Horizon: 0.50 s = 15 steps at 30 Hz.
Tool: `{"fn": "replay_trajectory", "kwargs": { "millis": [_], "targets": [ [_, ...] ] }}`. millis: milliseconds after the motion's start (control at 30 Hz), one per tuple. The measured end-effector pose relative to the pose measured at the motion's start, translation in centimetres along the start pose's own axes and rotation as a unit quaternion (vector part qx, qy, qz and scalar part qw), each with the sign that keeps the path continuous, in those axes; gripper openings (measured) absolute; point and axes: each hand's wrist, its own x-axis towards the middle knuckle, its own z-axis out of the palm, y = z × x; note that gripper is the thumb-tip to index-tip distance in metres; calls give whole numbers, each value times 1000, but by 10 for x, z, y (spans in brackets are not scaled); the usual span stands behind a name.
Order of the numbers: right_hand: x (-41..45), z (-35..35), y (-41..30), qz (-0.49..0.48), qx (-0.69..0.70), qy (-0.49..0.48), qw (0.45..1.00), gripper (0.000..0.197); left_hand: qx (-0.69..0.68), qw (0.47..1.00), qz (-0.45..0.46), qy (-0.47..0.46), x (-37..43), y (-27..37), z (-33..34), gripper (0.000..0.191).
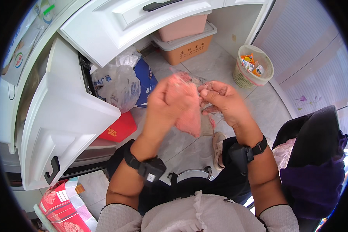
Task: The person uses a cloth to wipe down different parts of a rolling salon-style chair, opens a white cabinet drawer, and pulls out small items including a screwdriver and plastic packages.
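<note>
My left hand (165,104) grips a pink, soft-looking piece of fabric (188,123) that hangs down below the fingers. Blur and the hand itself hide its exact kind. Close by on the right, my right hand (224,100) pinches crumpled clear plastic film (213,109) between thumb and fingers. The film seems to reach over to the top of the pink fabric; whether the two are joined, I cannot tell. Beneath the hands, a greyish-beige piece (206,124) with a pink edge hangs, partly hidden. Both wrists wear black strapped devices.
An open white drawer (87,26) and cabinet door (61,116) stand at the left. Plastic bags (116,87), a blue bag (143,82) and a red box (119,127) sit behind the door. Lidded boxes (188,49) lie ahead; a waste bucket (242,76) stands right, beside a black chair (310,136).
</note>
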Motion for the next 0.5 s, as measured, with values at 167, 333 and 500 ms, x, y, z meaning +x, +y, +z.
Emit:
{"fn": "replay_trajectory", "kwargs": {
  "millis": [167, 333, 500],
  "targets": [
    [1, 10, 13, -79, -121, 98, 985, 39, 152, 987, -25, 39, -3, 0, 12, 28],
    [-1, 19, 6, -65, -150, 69, 984, 48, 381, 902, 198, 57, 1, 15, 2, 34],
    [-11, 42, 3, -78, 14, -16, 997, 51, 483, 816, 314, -38, -2, 17, -1, 36]
  ]
}}
